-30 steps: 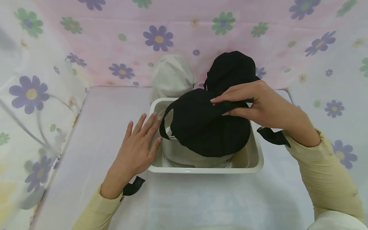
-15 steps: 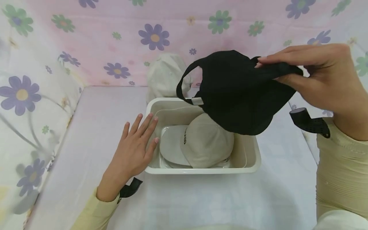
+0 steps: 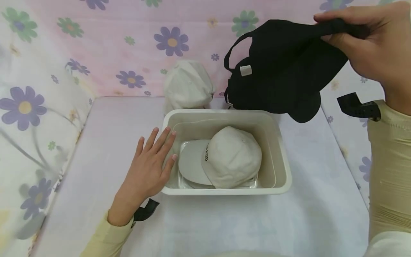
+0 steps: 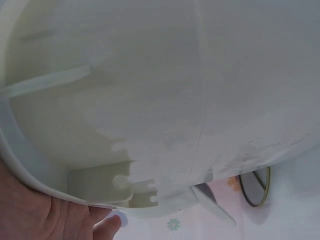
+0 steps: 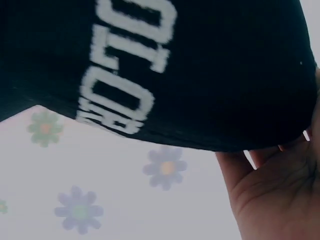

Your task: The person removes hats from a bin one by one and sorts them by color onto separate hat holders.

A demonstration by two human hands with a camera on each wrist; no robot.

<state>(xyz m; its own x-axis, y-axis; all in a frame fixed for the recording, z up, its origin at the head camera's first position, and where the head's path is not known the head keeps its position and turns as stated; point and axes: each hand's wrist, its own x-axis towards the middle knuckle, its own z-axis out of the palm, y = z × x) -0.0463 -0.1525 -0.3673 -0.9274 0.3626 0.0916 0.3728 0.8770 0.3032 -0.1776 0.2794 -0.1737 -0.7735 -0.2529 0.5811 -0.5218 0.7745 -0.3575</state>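
My right hand [image 3: 369, 39] pinches a black cap [image 3: 289, 60] and holds it up at the upper right, its back strap hanging to the left. White block letters on that black cap [image 5: 210, 65] show in the right wrist view, with my fingers at its edge. My left hand [image 3: 149, 164] lies with spread, straight fingers at the left rim of a white plastic basin [image 3: 224, 191]. Inside the basin sits a cream cap [image 3: 232, 157], brim to the left, dark lettering on its front. In the left wrist view the basin [image 4: 125, 115] fills most of the picture.
A white cap [image 3: 187, 84] stands behind the basin against the pink flowered backdrop [image 3: 128, 53]. To its right a second black cap [image 3: 237, 98] is mostly hidden behind the held one. Flowered cloth walls close in both sides of the white table [image 3: 205, 225].
My right hand has lifted the black cap out of the basin and carried it up, back and to the right, uncovering the cream cap. My left hand has stayed at the rim.
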